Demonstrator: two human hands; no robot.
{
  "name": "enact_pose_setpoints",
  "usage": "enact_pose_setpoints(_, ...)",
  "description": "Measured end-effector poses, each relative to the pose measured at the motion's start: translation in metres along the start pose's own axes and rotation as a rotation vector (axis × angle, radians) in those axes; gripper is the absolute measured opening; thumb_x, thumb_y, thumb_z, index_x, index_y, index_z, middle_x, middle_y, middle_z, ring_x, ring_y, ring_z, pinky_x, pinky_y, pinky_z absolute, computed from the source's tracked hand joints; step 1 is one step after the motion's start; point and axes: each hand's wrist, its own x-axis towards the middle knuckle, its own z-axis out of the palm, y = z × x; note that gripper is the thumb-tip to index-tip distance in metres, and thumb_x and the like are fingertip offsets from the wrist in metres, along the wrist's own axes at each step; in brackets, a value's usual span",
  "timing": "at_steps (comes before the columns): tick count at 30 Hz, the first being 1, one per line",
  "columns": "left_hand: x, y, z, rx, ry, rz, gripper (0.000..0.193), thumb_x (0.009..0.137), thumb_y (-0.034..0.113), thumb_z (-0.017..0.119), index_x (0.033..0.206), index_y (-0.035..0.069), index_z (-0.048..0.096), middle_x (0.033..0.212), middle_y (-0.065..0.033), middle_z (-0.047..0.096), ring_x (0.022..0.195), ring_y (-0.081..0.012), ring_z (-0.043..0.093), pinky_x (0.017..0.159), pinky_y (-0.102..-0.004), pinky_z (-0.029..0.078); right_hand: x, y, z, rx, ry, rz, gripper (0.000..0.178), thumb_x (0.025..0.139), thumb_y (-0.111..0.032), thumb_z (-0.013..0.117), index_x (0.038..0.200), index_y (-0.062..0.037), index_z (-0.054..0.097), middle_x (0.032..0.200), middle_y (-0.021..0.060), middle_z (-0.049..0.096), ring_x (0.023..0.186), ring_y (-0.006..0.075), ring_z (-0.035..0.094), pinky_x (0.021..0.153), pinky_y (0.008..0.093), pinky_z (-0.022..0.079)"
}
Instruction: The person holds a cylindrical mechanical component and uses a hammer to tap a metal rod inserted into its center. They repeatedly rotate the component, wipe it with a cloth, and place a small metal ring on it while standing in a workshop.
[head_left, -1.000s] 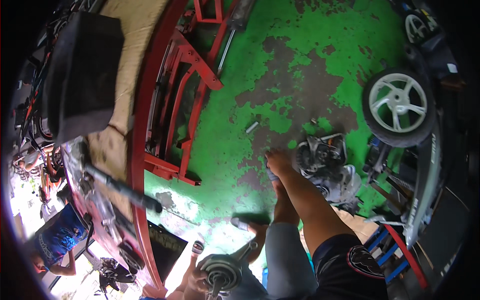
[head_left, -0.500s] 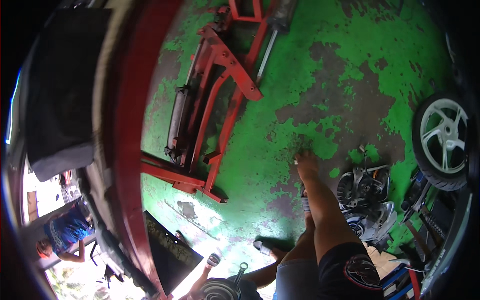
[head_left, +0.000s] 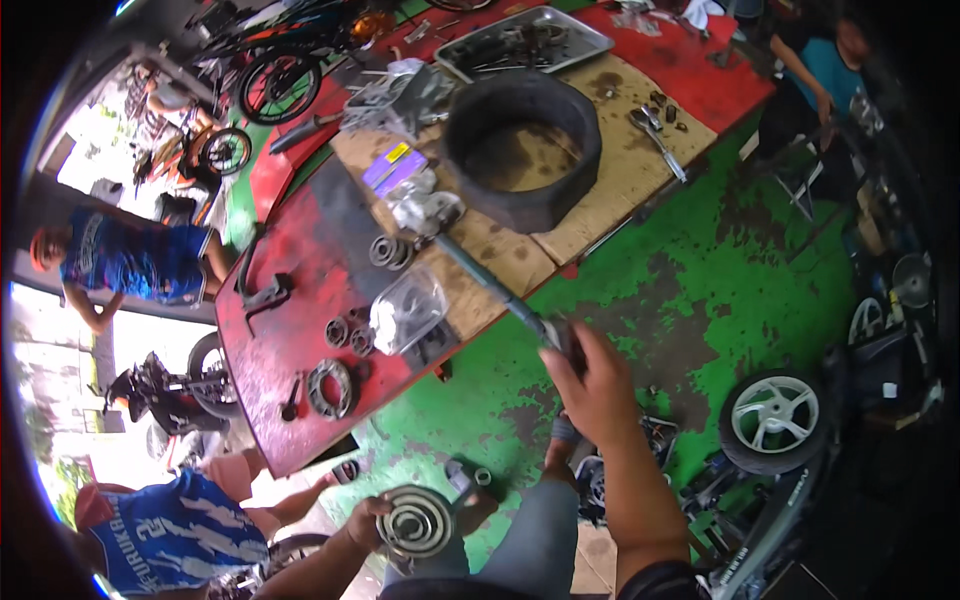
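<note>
Grey crank [head_left: 416, 522] sits just right of the left hand [head_left: 367, 524] gripping it. Right hand [head_left: 597, 388], blurred, seemingly clasps a bar [head_left: 488, 279] by its end.

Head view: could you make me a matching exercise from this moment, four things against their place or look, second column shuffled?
Column one
1. Wheel
2. Thick black ring
3. Round metal part
4. Right hand

Column two
A. Held in the left hand
B. At the end of a long handle
C. White spokes, black tyre
D. On brown cardboard

Pairs: 1-C, 2-D, 3-A, 4-B
</note>
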Motion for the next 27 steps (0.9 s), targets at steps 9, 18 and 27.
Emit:
enact_pose_setpoints(9,-0.131,-0.010,0.018,-0.285,-0.072,0.619,0.059,0.080,0.035,0.053,0.120,-0.007,0.065,0.110,-0.0250,0.072,0.093,-0.0378,0.073,0.085,-0.0481,0.061,0.103,-0.018,0.129,-0.624,-0.302,-0.008,0.029,0.093,-0.032,0.067,0.103,-0.0050,0.065,0.102,0.0189,0.069,0.097,0.0409,0.066,0.084,0.0538,0.053)
enact_pose_setpoints(18,-0.173,0.045,0.113,-0.141,-0.102,0.738,0.073,0.089,0.065,0.053,0.127,0.003,0.062,0.112,-0.0216,0.070,0.086,-0.0367,0.072,0.066,-0.0419,0.061,0.106,0.029,0.147,-0.471,-0.061,-0.120,0.030,0.081,-0.015,0.079,0.106,-0.0054,0.065,0.107,0.0170,0.067,0.101,0.0386,0.064,0.084,0.0497,0.052)
enact_pose_setpoints(27,-0.207,0.104,0.209,-0.196,-0.502,0.790,0.064,0.092,0.064,0.049,0.129,0.014,0.064,0.114,-0.0182,0.070,0.074,-0.0376,0.067,0.050,-0.0330,0.049,0.087,0.026,0.161,-0.498,0.051,-0.208,0.019,0.083,-0.005,0.073,0.100,-0.0031,0.065,0.103,0.0190,0.063,0.099,0.0407,0.061,0.087,0.0516,0.050)
